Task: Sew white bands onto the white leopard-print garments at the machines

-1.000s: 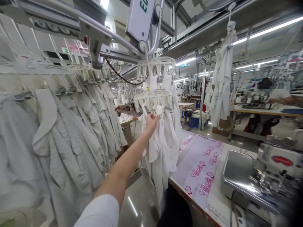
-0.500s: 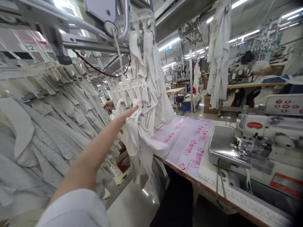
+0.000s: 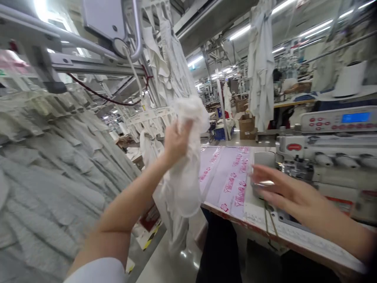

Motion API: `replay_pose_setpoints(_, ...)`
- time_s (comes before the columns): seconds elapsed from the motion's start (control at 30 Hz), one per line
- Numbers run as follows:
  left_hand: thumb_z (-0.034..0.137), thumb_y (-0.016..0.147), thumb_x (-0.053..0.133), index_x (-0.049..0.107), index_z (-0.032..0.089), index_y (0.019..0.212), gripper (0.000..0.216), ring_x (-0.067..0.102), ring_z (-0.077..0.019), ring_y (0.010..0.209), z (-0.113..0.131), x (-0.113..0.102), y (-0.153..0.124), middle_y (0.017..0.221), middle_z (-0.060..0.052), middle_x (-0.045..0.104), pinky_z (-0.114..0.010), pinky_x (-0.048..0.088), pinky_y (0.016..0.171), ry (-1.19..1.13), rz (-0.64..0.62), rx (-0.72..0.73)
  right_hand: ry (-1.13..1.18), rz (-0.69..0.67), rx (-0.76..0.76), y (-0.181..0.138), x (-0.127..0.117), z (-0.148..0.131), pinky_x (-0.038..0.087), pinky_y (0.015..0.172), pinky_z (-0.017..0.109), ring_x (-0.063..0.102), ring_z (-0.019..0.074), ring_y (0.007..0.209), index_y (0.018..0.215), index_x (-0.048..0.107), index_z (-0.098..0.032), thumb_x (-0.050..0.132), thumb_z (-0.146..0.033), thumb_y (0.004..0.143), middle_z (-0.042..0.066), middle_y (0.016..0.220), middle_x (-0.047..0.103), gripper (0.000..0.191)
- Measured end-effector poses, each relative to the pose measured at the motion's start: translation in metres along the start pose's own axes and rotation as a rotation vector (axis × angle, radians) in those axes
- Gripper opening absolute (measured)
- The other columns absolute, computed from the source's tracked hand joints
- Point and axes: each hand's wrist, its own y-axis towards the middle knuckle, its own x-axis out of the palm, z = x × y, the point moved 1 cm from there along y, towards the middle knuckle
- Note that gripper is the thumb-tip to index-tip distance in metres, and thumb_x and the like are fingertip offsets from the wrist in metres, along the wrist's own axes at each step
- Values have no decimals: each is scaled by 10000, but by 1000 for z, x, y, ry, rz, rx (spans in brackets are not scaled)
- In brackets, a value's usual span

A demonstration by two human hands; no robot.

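Note:
My left hand [image 3: 177, 142] is closed around a bunched white cloth piece [image 3: 188, 177], its lower part dangling over the near left corner of the table. Behind the hand, a white clip hanger [image 3: 150, 118] holds more white cloth. My right hand [image 3: 279, 188] is in the air over the table edge, fingers apart, with nothing visible in it. Just past its fingers stands a white sewing machine [image 3: 294, 147], partly covered by the hand. Motion blurs the cloth's upper end.
Rows of hanging white garments [image 3: 59, 169] fill the left side. A metal overhead rail [image 3: 88, 65] crosses above them. The table [image 3: 220, 177] bears a pink-printed sheet. Further back are a cardboard box [image 3: 246, 126] and a person at work [image 3: 290, 84].
My left hand has drawn a white cloth piece away from the hanger, toward me and right. My right hand has come into view over the table. The view has turned slightly right.

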Motion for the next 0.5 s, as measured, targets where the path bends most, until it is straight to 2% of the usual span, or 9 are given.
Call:
replay_pose_setpoints(0.03, 431, 844, 362, 508, 135, 1043, 386, 470, -243, 1084, 8, 21, -16, 1083, -104, 556, -386, 380, 910, 25, -106, 125, 73, -9, -32, 18, 13, -8, 399, 915, 381, 430, 241, 1126, 1279, 347, -348, 617, -372, 726, 61, 1261, 439, 617)
replay_pose_setpoints(0.1, 342, 822, 401, 451, 135, 1148, 388, 272, -260, 1253, 19, 56, -45, 1259, -119, 437, -422, 263, 1015, 45, -314, 394, 299, 7, -116, 52, 34, -15, 390, 925, 384, 426, 241, 1134, 1257, 386, -244, 554, -431, 747, 67, 1249, 453, 568)
replay_pose_setpoints(0.13, 313, 806, 415, 415, 122, 1191, 430, 173, -261, 1293, 21, 70, -57, 1310, -129, 377, -435, 218, 1039, 39, -397, 502, 402, 49, -96, 65, 39, -12, 419, 883, 373, 478, 238, 1076, 1236, 406, -216, 512, -456, 763, 77, 1195, 501, 541)
replay_pose_setpoints(0.2, 279, 781, 432, 331, 88, 1263, 529, 55, -262, 1315, 13, 90, -76, 1364, -150, 284, -452, 180, 1055, 27, -494, 583, 463, 119, -9, 76, 38, 3, 464, 778, 346, 565, 225, 919, 1193, 441, -187, 513, -444, 758, 83, 1078, 572, 510)
replay_pose_setpoints(0.27, 258, 760, 459, 246, 66, 1313, 623, 19, -273, 1315, -8, 104, -88, 1397, -166, 198, -466, 167, 1055, 42, -471, 478, 293, 157, 28, 66, 28, 21, 469, 700, 319, 588, 206, 803, 1118, 504, -181, 529, -402, 759, 73, 968, 611, 422)
replay_pose_setpoints(0.33, 223, 740, 484, 242, 65, 1320, 648, 79, -284, 1308, -35, 116, -96, 1399, -174, 192, -457, 177, 1048, 36, -412, 264, -71, 104, -54, 42, 18, 34, 451, 690, 305, 580, 197, 786, 1034, 570, -181, 516, -322, 777, 67, 908, 624, 298)
replay_pose_setpoints(0.4, 193, 732, 485, 351, 97, 1271, 564, 250, -282, 1258, -60, 128, -103, 1339, -161, 334, -434, 227, 1025, -23, -378, 46, -517, -40, -219, 17, 19, 41, 431, 650, 284, 570, 184, 747, 1009, 596, -178, 468, -204, 791, 64, 817, 625, 254)
replay_pose_setpoints(0.5, 197, 721, 499, 503, 174, 1128, 408, 490, -242, 1049, -79, 147, -119, 1108, -85, 564, -384, 343, 932, -246, -317, -252, -1061, -176, -418, -9, 38, 45, 366, 534, 256, 527, 159, 614, 1074, 559, -164, 413, -66, 771, 46, 679, 578, 350)
